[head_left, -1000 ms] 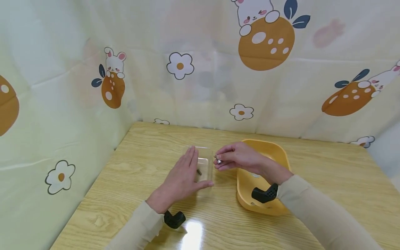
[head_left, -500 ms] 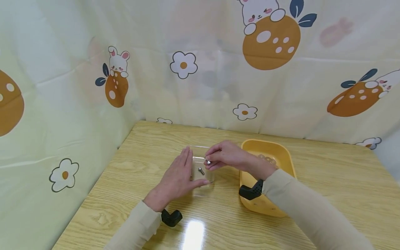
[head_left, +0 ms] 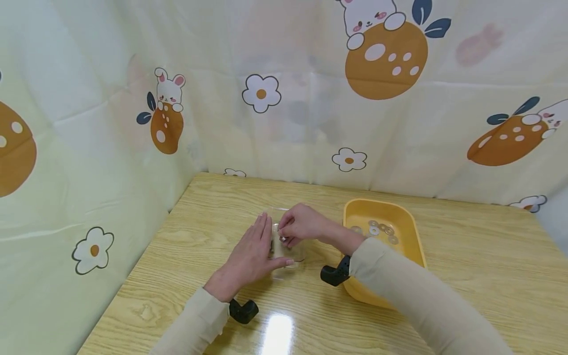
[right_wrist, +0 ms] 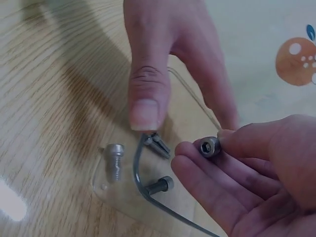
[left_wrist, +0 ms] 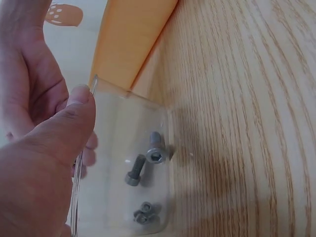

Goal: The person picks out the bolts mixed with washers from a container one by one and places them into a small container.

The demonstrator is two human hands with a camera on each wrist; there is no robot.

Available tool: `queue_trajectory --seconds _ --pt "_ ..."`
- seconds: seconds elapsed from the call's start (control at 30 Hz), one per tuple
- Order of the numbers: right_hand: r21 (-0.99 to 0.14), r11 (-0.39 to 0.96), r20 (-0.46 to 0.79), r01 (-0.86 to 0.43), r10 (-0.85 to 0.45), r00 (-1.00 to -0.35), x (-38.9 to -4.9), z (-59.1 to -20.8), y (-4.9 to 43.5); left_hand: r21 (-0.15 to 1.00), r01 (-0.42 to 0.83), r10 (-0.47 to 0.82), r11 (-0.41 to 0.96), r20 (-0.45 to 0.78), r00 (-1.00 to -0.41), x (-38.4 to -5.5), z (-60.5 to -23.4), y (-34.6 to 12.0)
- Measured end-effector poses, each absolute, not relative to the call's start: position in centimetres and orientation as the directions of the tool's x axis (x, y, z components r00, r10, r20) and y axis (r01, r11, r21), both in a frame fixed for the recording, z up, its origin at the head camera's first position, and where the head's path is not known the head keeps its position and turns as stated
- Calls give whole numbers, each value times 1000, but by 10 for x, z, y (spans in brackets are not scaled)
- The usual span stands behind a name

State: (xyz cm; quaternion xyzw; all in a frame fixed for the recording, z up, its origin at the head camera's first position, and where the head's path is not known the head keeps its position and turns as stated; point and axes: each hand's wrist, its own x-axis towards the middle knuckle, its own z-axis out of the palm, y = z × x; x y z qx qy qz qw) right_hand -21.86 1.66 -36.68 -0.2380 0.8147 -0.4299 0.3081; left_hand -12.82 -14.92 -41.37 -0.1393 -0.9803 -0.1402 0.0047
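Note:
A hex-socket screw is pinched between the thumb and fingers of my right hand, over a clear plastic box. Straight fingers of my left hand lie along the box's left side, and the thumb touches its near rim. Inside the box are two larger socket screws, one beside the other, and a cluster of small screws. In the head view my hands cover most of the box.
An orange bin stands right of the box, with several flat washers in it. My right forearm crosses over its near part. A patterned curtain hangs behind the wooden table and on its left.
From beside the bin, my right hand has moved left with the screw and is now over the clear box. My left hand has stayed against the box.

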Motion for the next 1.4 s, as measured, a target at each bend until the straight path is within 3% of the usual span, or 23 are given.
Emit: queue_trajectory --seconds 0.23,0.57,0.8,1.13,1.4 --pt "-641 645 -217 -417 -673 -707 -219 -374 5 278 285 280 917 59 -958 -128 -416 -149" --pt "-429 675 -153 -600 -709 -689 -220 -385 -3 297 282 278 912 55 -959 -127 -418 -149" --pt "-318 689 -138 -652 -714 -687 -216 -393 -6 309 266 271 913 29 -962 -127 -417 -150" --pt "-270 699 -151 -662 -710 -688 -212 -398 -6 326 256 263 910 25 -964 -127 -416 -149" --pt "-321 666 -102 -673 -731 -674 -213 -396 -2 325 258 265 910 24 -964 -126 -415 -149"
